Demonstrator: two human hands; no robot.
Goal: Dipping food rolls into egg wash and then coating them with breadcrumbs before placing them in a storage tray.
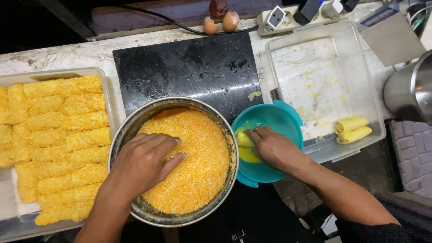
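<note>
My left hand point(144, 164) presses flat, fingers spread, into crumbs point(198, 166) in the pan point(130, 130). My right hand point(270, 146) grips a roll point(244, 140) in the teal bowl point(283, 119).

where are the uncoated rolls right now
Two plain yellow rolls lie in the near right corner of the clear tray, right of the teal bowl where the right hand dips a third.

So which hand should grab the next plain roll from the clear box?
Probably the right hand: it is in the teal bowl, beside the clear box with two plain rolls. The left hand is in the crumb pan, farther away.
</note>
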